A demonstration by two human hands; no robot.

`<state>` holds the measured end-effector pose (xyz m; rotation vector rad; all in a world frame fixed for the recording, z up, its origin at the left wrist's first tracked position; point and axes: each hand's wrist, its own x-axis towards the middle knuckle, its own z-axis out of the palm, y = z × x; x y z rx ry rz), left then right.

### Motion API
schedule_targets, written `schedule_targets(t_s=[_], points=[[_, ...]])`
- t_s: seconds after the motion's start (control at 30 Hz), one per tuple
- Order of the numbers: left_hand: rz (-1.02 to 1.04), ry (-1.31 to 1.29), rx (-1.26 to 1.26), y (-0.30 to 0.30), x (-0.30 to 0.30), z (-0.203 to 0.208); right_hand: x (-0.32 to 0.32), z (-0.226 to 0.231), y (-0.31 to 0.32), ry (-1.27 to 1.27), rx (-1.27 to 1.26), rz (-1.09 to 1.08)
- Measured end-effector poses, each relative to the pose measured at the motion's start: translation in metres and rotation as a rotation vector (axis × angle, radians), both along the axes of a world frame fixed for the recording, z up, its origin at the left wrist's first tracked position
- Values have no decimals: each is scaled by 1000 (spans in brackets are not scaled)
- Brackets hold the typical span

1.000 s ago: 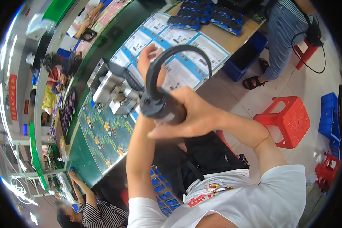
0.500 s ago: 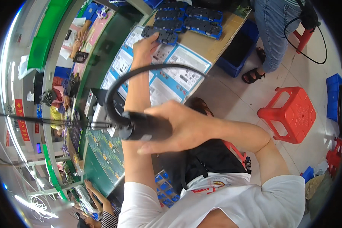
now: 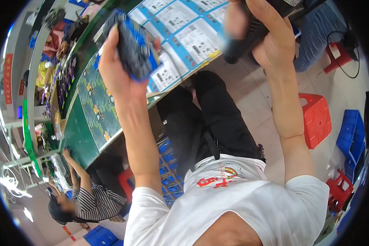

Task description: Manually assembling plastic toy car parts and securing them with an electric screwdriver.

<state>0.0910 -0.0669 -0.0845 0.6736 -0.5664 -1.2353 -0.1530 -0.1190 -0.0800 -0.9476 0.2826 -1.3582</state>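
My left hand (image 3: 121,78) is raised over the table, fingers and thumb wrapped round a blue-and-black plastic toy car chassis (image 3: 135,49), which is tilted and smeared by motion. On the right, my right hand (image 3: 276,47) grips a black electric screwdriver (image 3: 242,41) near the upper edge of the view. The screwdriver's far end is cut off by the picture. Between the hands, blue-and-white printed label sheets (image 3: 180,18) lie on the table.
A patterned mat (image 3: 95,104) covers part of the green table (image 3: 71,123) at left. Below its edge stand compartments with blue parts (image 3: 170,172). A red stool (image 3: 315,119) and blue bins (image 3: 350,137) are on the right. A person in stripes (image 3: 98,201) works at lower left.
My left hand has taken a chassis from the group at the far end and brought it nearer. The right hand has swung up and right with the screwdriver. The view has shifted.
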Motion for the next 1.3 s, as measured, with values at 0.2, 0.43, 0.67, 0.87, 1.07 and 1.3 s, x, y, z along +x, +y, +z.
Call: schedule_targets(t_s=[0.2, 0.43, 0.67, 0.87, 1.07, 1.3], points=[[106, 145, 126, 108, 47, -62, 98, 17, 2, 59, -298, -27], [101, 331, 131, 106, 79, -117, 188, 31, 7, 29, -287, 12], [141, 180, 156, 93, 97, -129, 242, 22, -3, 146, -401, -65], [141, 158, 221, 88, 96, -123, 256, 8, 5, 304, -467, -195], [149, 112, 222, 88, 95, -130, 262, 11, -16, 532, -504, -30], [166, 45, 247, 91, 81, -125, 217, -9, -7, 314, -492, 101]])
